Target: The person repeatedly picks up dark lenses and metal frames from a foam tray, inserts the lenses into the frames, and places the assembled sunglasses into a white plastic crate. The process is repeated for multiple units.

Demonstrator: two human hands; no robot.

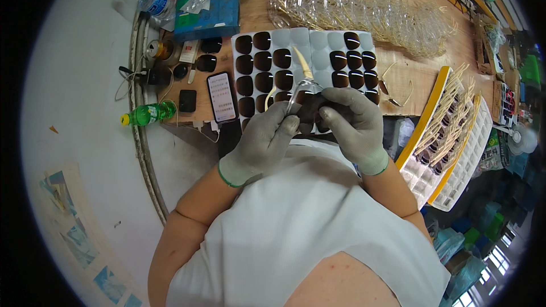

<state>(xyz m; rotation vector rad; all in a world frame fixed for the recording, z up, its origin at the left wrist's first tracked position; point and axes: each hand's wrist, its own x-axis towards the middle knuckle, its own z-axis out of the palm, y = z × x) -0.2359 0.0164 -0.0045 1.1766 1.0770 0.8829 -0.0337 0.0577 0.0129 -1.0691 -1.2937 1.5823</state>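
In front of my chest, both hands wear grey gloves. My left hand (259,143) is closed on a clear eyeglass frame (296,94), whose pale yellow temple arm (303,63) points away from me. My right hand (357,124) pinches a dark lens (310,108) against the frame; the fingers partly hide it, and I cannot tell whether it sits in the rim. Just beyond my hands lies a white tray (290,37) with rows of dark brown lenses (281,58), some of its hollows bare. Another pale temple arm (269,99) shows beside my left hand.
A long pile of clear frames (364,14) lies at the back. On the right, a yellow-edged tray (424,108) holds several glasses with pale arms. A phone (221,98), a green bottle (149,113) and a blue box (207,8) are on the left. Loose glasses (392,94) lie right of the lens tray.
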